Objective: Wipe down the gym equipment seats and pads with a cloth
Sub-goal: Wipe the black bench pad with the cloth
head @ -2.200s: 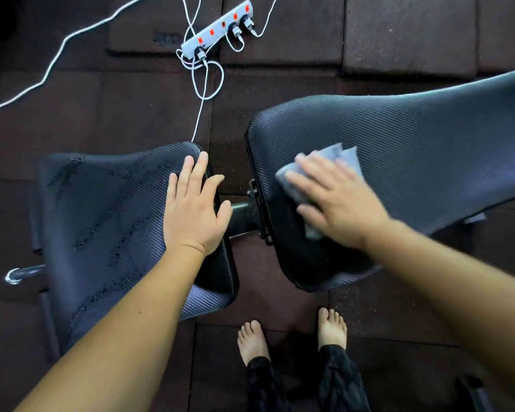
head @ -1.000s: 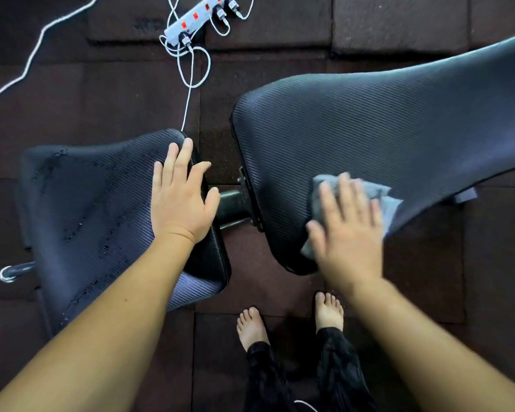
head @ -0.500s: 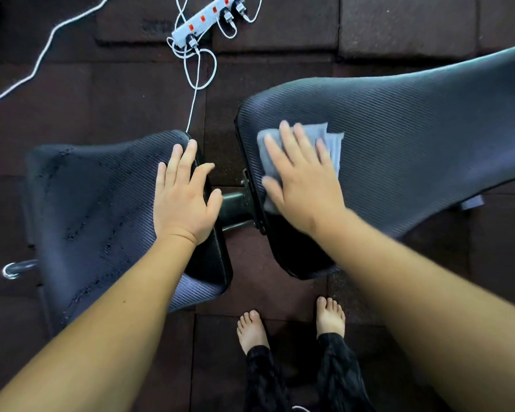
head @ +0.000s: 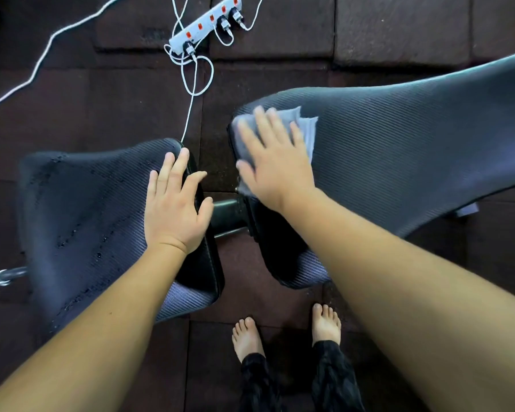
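My left hand (head: 176,215) lies flat on the right edge of the seat pad (head: 81,221) at nine o'clock, its fingers (head: 181,166) straight and released, gripping nothing. Toward one o'clock from it, my right hand (head: 275,165) presses the grey cloth (head: 308,129) flat on the left end of the long back pad (head: 414,150), fingers spread, not clenched. A white power strip (head: 204,25) lies on the floor at twelve o'clock.
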The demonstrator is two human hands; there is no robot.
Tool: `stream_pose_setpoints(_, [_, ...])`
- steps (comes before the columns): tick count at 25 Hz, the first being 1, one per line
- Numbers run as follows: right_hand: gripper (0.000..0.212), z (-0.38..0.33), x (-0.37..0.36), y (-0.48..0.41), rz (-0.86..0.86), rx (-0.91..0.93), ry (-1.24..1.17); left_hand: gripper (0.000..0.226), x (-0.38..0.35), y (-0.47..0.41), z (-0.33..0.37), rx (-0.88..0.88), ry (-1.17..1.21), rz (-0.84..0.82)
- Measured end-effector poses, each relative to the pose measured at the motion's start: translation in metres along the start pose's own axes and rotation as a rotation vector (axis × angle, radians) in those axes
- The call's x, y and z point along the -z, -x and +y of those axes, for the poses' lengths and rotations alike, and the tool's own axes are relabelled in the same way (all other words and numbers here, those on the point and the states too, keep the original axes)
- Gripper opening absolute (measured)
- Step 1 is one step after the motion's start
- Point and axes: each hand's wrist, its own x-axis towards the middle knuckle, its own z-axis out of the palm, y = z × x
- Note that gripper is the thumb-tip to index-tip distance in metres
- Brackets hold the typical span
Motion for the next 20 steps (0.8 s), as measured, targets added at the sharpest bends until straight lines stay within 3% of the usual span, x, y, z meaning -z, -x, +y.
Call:
stream_pose_setpoints(2, [0.068, 0.037, 0.004, 0.014, 0.002, 0.228, 0.008, 0.052, 0.001, 0.000, 0.000, 0.004, -0.001, -0.002])
stream_pose_setpoints(3, [0.067, 0.063, 0.008, 0.012, 0.019, 0.196, 0.000, 0.052, 0.000, 0.000, 0.000, 0.004, 0.002, -0.005])
stream_pose_setpoints(6, [0.071, 0.117, 0.024, 0.013, 0.051, -0.239, -0.047, 0.052, -0.001, 0.000, 0.000, 0.007, 0.006, -0.007])
stream_pose_setpoints(8, [0.075, 0.095, 0.019, 0.045, 0.064, -0.298, -0.031, 0.053, -0.001, 0.000, 0.000, 0.010, 0.011, -0.010])
stream_pose_setpoints(12, [0.069, 0.018, -0.001, 0.140, 0.027, -0.154, -0.141, 0.056, 0.001, 0.001, 0.000, 0.009, -0.007, -0.027])
stream_pose_setpoints(20, [0.046, 0.006, 0.007, 0.121, 0.131, -0.229, -0.336, 0.072, 0.023, -0.001, -0.001, 0.002, -0.003, -0.198])
